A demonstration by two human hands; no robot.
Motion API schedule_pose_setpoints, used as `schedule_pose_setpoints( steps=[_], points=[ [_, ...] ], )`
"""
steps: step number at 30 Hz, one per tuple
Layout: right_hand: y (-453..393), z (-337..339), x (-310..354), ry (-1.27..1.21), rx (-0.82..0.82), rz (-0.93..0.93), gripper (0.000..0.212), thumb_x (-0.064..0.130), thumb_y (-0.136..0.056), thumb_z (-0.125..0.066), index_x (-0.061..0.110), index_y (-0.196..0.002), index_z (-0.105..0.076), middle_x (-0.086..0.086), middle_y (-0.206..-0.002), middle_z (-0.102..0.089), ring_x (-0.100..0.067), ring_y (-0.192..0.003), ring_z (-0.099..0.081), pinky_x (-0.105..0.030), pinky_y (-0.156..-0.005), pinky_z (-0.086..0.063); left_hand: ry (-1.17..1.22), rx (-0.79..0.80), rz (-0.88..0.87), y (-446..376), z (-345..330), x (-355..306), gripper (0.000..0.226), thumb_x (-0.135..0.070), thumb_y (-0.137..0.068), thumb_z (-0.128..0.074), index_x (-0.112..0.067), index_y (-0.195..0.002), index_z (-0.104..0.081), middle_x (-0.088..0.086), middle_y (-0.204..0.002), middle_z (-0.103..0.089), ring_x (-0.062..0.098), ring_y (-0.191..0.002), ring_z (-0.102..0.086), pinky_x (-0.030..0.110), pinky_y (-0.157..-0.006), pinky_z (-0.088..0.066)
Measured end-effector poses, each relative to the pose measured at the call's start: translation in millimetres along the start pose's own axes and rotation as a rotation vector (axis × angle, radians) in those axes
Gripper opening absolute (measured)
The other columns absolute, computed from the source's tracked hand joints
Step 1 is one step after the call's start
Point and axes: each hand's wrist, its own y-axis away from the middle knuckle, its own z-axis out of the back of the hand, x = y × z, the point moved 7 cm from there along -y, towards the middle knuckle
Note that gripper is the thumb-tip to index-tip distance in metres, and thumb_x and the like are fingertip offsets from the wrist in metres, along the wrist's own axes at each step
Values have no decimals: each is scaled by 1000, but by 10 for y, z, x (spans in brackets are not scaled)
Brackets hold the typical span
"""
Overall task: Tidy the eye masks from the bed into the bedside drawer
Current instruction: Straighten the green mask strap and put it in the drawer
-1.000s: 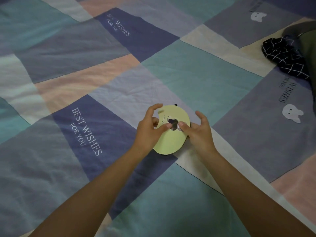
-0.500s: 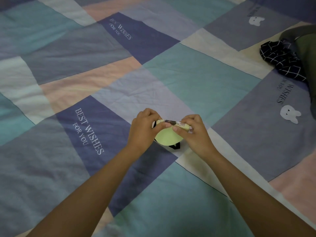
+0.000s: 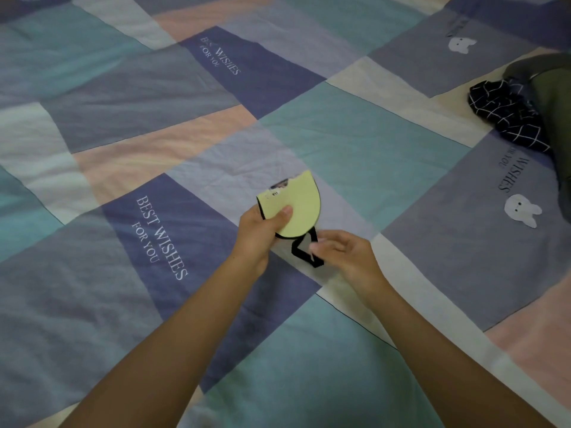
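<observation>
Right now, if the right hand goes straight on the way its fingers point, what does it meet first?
Likely the black strap at the right hand's fingertips, then the left hand holding the folded mask; depth is unclear.

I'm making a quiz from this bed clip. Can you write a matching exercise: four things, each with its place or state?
Things:
1. eye mask
2. black strap
3. checked cloth
4. white rabbit print

Places or states:
A. lying at the far right of the bed
B. folded, held by the left hand
C. printed on a grey patch
D. at the fingers of the right hand

Pairs: 1-B, 2-D, 3-A, 4-C
</observation>
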Motion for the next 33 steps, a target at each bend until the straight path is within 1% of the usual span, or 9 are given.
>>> schedule_pose_setpoints(
  steps=[4, 9, 14, 17, 21, 23, 25, 28, 33],
  points=[
    [82, 11, 29, 52, -4, 26, 16, 13, -81, -73, -1, -74, -69, -6, -58, -62, -11, -56, -59, -19, -66, -49, 124, -132, -37, -28, 159, -96, 23, -7, -88, -65, -12, -110, -62, -4, -99, -68, 13, -88, -65, 32, -78, -56],
    [77, 85, 248, -574, -5, -117, 27, 30, -84, -63, 16, -63, -54, 3, -50, -46, -15, -60, -58, -33, -86, -45, 164, -221, -59, -4, 282, -160, 31, -6, -88, -65, -14, -117, -59, -3, -103, -66, 12, -90, -64, 24, -66, -57],
    [117, 64, 912, -890, 142, -7, 34, 27, -93, -37, 18, -111, -65, 0, -117, -70, -15, -107, -66, -41, -102, -41, 119, -189, -103, 191, 116, -475, 28, -7, -88, -65, -15, -114, -60, 2, -106, -66, 18, -94, -63, 32, -79, -54],
    [85, 133, 1250, -620, 101, 78, 45, 22, -95, -29, 26, -137, -46, 8, -140, -53, -12, -128, -50, -43, -109, -34, 94, -143, -154, 349, -21, -777, 26, -5, -88, -65, -15, -112, -61, 2, -103, -67, 19, -91, -65, 33, -80, -56],
    [170, 179, 1579, 211, 18, 126, 49, 34, -95, -39, 32, -144, -36, 15, -146, -41, -7, -135, -38, -27, -107, -24, 102, -78, -227, 615, -133, -1281, 28, -6, -89, -63, -14, -116, -60, -4, -99, -68, 9, -87, -65, 21, -65, -58],
    [308, 156, 1707, 500, 58, 132, 39, 40, -94, -39, 35, -130, -51, 18, -134, -51, -7, -125, -47, -27, -104, -32, 125, -83, -257, 742, -132, -1575, 29, -5, -89, -63, -14, -117, -60, -3, -100, -68, 10, -88, -65, 22, -65, -58],
    [504, 161, 1917, 650, 77, 164, 33, 40, -95, -39, 26, -96, -68, 9, -94, -73, -9, -91, -63, -28, -87, -44, 142, -106, -292, 863, -108, -1897, 29, -5, -89, -64, -14, -116, -60, -2, -100, -68, 14, -90, -65, 26, -69, -58],
    [830, 175, 2370, 418, 143, 204, 46, 25, -97, -41, 7, -63, -67, -7, -56, -61, -17, -59, -58, -27, -73, -46, 168, -127, -333, 1037, -72, -2355, 28, -5, -88, -64, -11, -116, -60, 3, -105, -68, 21, -96, -65, 33, -79, -56],
    [1358, 61, 3173, -480, 287, 172, 43, 22, -91, -35, 8, -52, -47, -8, -56, -49, -23, -58, -56, -44, -87, -44, 161, -104, -388, 1375, -154, -2910, 30, -6, -88, -65, -8, -117, -62, 9, -109, -69, 27, -100, -65, 36, -80, -56]
  ],
)
